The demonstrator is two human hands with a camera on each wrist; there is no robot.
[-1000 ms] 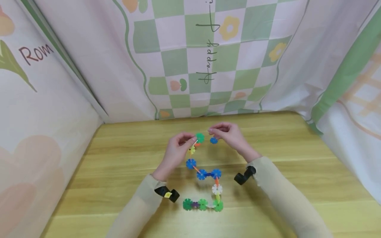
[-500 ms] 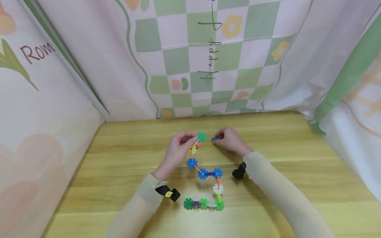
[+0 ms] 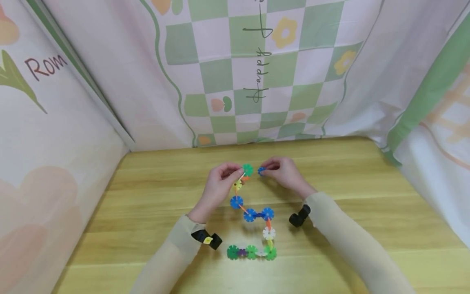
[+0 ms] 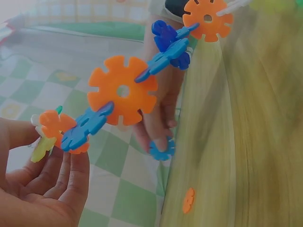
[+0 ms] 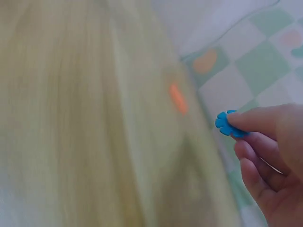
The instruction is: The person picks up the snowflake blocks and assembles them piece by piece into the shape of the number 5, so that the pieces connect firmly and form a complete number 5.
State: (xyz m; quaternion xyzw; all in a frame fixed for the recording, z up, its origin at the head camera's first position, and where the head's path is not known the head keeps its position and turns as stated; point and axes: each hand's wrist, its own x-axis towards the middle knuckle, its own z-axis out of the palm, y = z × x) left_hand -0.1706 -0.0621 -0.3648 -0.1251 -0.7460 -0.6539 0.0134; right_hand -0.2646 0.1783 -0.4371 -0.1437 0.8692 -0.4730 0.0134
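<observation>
My left hand (image 3: 216,185) pinches a linked chain of notched plastic snowflake discs near its far end. Beyond those fingertips sticks out a green disc (image 3: 248,170). Close by along the chain are a yellow disc (image 3: 238,184) and a blue disc (image 3: 236,202); an orange disc (image 4: 122,91) shows face-on in the left wrist view. Between thumb and fingers, my right hand (image 3: 286,174) holds a loose blue snowflake disc (image 5: 230,125), a short gap to the right of the green one. My fingers partly cover both held pieces.
Toward me the chain bends past a white disc (image 3: 269,233) to a row ending in a dark green disc (image 3: 232,252). A single orange disc (image 4: 189,201) lies on the wooden table (image 3: 154,196). A checkered curtain (image 3: 264,81) hangs behind the table.
My right hand has lowered and its fingers have shifted on the blue disc. That disc is now slightly further left, nearer the green one. My left hand and the chain barely move.
</observation>
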